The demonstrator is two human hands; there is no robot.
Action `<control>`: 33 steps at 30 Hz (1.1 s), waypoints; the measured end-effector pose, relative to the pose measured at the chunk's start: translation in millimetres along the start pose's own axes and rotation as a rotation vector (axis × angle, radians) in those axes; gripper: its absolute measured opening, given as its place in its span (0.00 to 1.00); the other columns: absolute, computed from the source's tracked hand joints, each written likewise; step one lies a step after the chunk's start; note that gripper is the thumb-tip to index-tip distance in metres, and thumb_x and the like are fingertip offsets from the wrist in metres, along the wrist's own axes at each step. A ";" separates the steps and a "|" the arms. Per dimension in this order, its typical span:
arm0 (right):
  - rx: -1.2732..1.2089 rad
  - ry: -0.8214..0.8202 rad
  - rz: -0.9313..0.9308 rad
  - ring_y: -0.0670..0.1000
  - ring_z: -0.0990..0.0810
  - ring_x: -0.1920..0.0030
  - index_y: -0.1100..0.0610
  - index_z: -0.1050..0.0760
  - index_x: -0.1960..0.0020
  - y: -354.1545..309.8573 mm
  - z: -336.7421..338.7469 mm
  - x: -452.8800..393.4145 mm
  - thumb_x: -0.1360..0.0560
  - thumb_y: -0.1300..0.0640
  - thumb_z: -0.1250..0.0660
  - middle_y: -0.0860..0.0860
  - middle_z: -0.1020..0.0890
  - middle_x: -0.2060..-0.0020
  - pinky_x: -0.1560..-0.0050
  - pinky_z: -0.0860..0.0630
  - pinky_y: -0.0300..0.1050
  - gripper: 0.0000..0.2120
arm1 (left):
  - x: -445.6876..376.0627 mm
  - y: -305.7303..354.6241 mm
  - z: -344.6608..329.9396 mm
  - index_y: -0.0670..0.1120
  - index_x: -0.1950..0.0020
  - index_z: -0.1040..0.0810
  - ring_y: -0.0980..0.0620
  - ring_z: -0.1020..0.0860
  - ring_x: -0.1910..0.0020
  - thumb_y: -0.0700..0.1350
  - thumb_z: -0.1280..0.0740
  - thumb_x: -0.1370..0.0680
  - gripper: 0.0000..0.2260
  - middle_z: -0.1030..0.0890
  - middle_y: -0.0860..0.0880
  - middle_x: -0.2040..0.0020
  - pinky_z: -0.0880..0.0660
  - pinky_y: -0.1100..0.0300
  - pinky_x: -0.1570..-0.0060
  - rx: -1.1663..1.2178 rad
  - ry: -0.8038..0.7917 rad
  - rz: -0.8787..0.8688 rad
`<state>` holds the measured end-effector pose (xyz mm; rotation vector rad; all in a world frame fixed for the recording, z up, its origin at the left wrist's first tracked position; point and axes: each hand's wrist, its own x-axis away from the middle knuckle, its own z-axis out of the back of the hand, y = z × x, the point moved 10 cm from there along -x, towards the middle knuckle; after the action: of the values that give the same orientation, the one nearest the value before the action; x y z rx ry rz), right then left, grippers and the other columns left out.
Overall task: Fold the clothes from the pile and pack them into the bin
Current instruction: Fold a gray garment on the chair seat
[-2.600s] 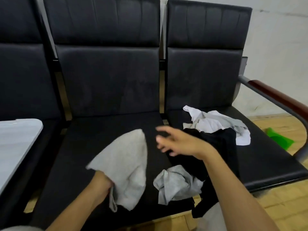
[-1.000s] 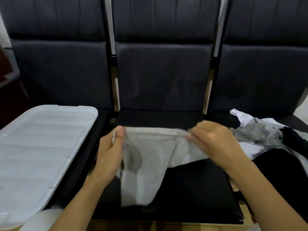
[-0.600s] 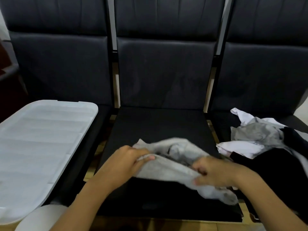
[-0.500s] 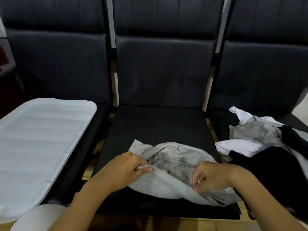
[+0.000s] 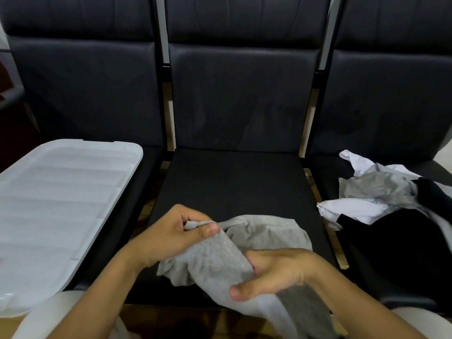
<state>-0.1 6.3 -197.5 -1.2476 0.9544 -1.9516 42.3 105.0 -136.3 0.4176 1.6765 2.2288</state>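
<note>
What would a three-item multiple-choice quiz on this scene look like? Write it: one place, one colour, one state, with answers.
1. Where is the clothes pile? A left seat B middle seat C right seat
2. What colour is the garment being handled? A grey B red C green
3. How are the hands? A both open B both gripping the garment C one idle

C: the pile lies on the right seat.
A: the cloth is grey.
B: the left hand and right hand curl round it.

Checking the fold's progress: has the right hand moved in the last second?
Yes. The right hand has dropped toward the middle seat's front edge, gripping the grey garment.
</note>
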 end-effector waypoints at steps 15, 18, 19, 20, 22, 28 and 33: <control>-0.102 0.927 0.166 0.45 0.29 0.75 0.73 0.27 0.59 3.0 156.0 121.2 0.28 0.52 0.26 0.54 0.29 0.75 0.72 0.32 0.33 0.23 | 50.4 9.5 118.7 0.49 0.55 0.20 0.47 0.27 0.65 0.49 0.39 0.17 0.11 0.23 0.44 0.68 0.34 0.64 0.68 -0.404 1.091 -0.108; -0.153 1.100 0.183 0.42 0.32 0.77 0.64 0.32 0.69 14.0 168.6 138.9 0.25 0.62 0.29 0.49 0.31 0.78 0.75 0.34 0.32 0.18 | 46.8 3.4 122.8 0.47 0.56 0.20 0.48 0.28 0.67 0.49 0.38 0.17 0.12 0.23 0.41 0.67 0.34 0.64 0.69 -0.380 1.078 -0.084; -0.188 1.183 0.177 0.42 0.33 0.77 0.61 0.33 0.70 23.1 174.3 146.5 0.24 0.66 0.31 0.46 0.31 0.78 0.75 0.35 0.33 0.19 | 46.5 1.6 122.9 0.48 0.57 0.20 0.52 0.29 0.69 0.49 0.38 0.17 0.12 0.23 0.43 0.68 0.35 0.67 0.70 -0.385 1.071 -0.073; -0.233 1.265 0.171 0.43 0.31 0.76 0.60 0.33 0.70 31.6 178.8 154.4 0.23 0.67 0.32 0.46 0.29 0.77 0.75 0.34 0.35 0.18 | 46.1 0.5 122.4 0.48 0.57 0.20 0.54 0.30 0.69 0.49 0.38 0.17 0.12 0.24 0.45 0.69 0.35 0.68 0.70 -0.399 1.063 -0.060; -0.325 1.399 0.173 0.46 0.24 0.69 0.61 0.31 0.66 46.2 185.3 170.6 0.22 0.61 0.32 0.51 0.24 0.71 0.67 0.28 0.40 0.16 | 45.1 -1.6 119.8 0.50 0.57 0.21 0.55 0.30 0.70 0.50 0.39 0.17 0.12 0.25 0.48 0.70 0.34 0.69 0.70 -0.430 1.041 -0.033; -0.759 1.661 0.048 0.52 0.19 0.45 0.54 0.26 0.57 119.5 196.6 204.6 0.18 0.59 0.39 0.53 0.18 0.51 0.52 0.19 0.42 0.10 | 20.5 -12.0 94.6 0.50 0.64 0.20 0.49 0.24 0.71 0.54 0.33 0.22 0.13 0.23 0.47 0.72 0.32 0.64 0.72 -0.492 0.742 0.093; -0.897 1.738 -0.033 0.53 0.18 0.50 0.62 0.25 0.46 140.9 188.8 226.1 0.21 0.69 0.41 0.55 0.19 0.55 0.51 0.22 0.44 0.09 | 5.6 -46.3 63.6 0.46 0.68 0.18 0.56 0.27 0.75 0.70 0.29 0.38 0.25 0.23 0.46 0.74 0.31 0.63 0.71 -0.483 0.309 0.357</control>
<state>111.1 -297.5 -152.7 0.6077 2.7390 -2.4333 67.3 174.7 -163.5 0.2726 1.1845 2.9837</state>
